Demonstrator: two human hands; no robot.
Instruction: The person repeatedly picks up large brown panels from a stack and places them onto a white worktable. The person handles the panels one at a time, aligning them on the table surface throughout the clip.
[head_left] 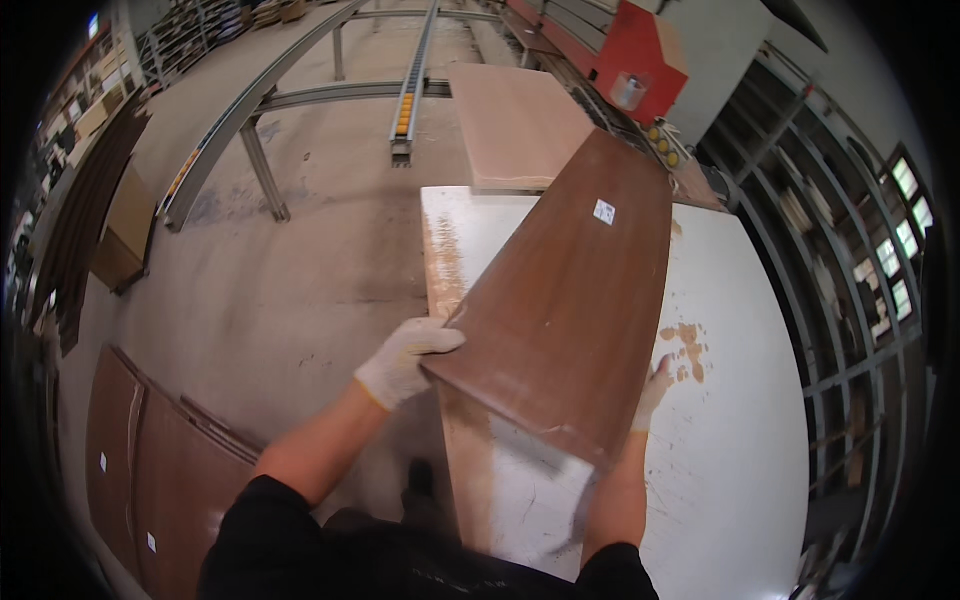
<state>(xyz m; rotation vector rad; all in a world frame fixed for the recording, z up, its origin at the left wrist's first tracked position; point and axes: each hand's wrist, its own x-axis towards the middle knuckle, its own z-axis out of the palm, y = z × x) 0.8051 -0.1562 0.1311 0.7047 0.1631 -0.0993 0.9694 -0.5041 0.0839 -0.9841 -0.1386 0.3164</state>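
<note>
You hold a brown wood panel [570,300] by its near end, tilted, its far end out over the white table [740,400] toward the red machine [635,55]. Your left hand [408,360], in a white glove, is curled over the near left corner, fingers pressed on the top face. Your right hand [655,392] is mostly hidden under the right edge; only gloved fingertips show, so you cannot tell how firmly it grips.

Risks, as judged from here:
- The panel is long and you hold only one end. If the far end is not resting on anything, its weight could lever the board out of your hands.
- Left hand grips by a corner only; a slip there likely drops the near end onto your foot [420,480] below.
- Right fingers sit between panel edge and table; lowering fast could pinch them.
- Swinging the far end could knock the pale board [515,125] beyond the table, or the machine.
- Stacked brown panels [150,470] lean at your left; stepping back blind could trip you.
</note>
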